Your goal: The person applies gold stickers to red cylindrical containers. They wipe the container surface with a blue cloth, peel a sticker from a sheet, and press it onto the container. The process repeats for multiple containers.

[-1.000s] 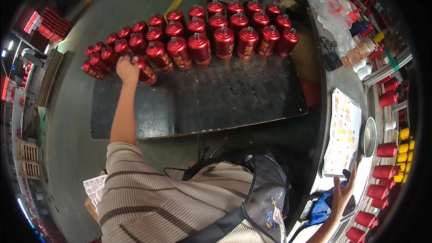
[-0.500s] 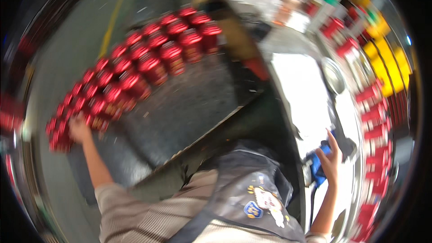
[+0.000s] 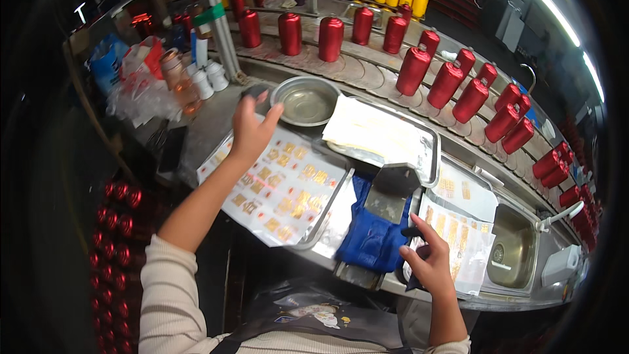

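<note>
My left hand [image 3: 252,132] is raised over the far left part of a sheet of gold and red decals [image 3: 278,183], its fingers apart. Close by its fingertips is a round metal basin [image 3: 306,102] of liquid. My right hand [image 3: 430,263] hovers beside a blue cloth [image 3: 371,236] that lies around a metal stand [image 3: 386,203], thumb and fingers apart. Something dark shows at the fingertips of both hands; I cannot make out what it is. More decal sheets [image 3: 452,229] lie to the right of my right hand.
White sheets [image 3: 373,134] lie in a metal tray [image 3: 429,157]. Behind, red metallic bottles [image 3: 331,39] stand along a curved conveyor [image 3: 282,62]. At the right is a sink [image 3: 517,242]. Plastic bags [image 3: 141,78] and a pinkish bottle [image 3: 180,82] stand at the left, more red bottles [image 3: 118,223] below.
My view has turned right, from the rows of red bottles to the bench. My left hand has left those bottles and is now over the decal sheet, fingers apart.
</note>
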Motion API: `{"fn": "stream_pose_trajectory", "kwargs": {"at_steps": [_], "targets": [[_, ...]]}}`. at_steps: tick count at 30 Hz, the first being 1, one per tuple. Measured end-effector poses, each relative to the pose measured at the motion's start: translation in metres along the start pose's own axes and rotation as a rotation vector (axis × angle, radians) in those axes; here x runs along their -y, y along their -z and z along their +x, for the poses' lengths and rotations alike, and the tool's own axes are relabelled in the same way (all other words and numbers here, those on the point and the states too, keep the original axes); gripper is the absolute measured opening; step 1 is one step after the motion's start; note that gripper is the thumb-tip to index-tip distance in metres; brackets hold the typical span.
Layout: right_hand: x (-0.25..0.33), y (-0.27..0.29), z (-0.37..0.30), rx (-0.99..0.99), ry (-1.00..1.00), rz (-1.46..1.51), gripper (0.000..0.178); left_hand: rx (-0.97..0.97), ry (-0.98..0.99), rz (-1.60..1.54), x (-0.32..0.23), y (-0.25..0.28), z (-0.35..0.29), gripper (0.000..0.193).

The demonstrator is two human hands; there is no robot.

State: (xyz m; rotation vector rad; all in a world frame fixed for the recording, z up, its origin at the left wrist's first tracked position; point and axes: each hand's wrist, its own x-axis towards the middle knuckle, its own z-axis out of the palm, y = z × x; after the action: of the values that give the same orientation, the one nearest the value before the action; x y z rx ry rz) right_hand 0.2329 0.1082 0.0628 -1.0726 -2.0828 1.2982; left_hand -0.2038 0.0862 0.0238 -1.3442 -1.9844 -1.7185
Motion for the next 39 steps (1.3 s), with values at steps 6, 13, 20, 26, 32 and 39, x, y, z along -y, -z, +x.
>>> {"fn": "stream_pose_trajectory", "kwargs": {"at_steps": [6, 13, 20, 26, 32, 39], "targets": [[-0.062, 0.047, -0.012, -0.326, -0.292, 0.115, 0.062, 0.096, 0.025, 0.228, 0.036, -0.234, 0.208, 0.085], [-0.084, 0.053, 0.004, -0.463, -0.439, 0.108, 0.056, 0.063, 0.104, 0.396, 0.099, -0.351, 0.259, 0.093], [-0.066, 0.02, 0.033, -0.4, -0.407, 0.203, 0.053, 0.059, 0.004, 0.112, 0.08, -0.281, 0.225, 0.072], [-0.001, -0.043, 0.078, -0.258, 0.023, -0.225, 0.073, 0.553, 0.441, -0.615, -0.039, -0.089, 0.137, 0.052], [0.062, -0.111, 0.084, -0.077, 0.318, -0.321, 0.096, 0.997, 0.982, -0.504, -0.092, -0.043, 0.045, 0.075], [0.055, -0.135, 0.044, -0.072, -0.047, 0.079, 0.114, 1.085, 1.198, -0.869, -0.069, -0.032, -0.017, 0.069]]}}
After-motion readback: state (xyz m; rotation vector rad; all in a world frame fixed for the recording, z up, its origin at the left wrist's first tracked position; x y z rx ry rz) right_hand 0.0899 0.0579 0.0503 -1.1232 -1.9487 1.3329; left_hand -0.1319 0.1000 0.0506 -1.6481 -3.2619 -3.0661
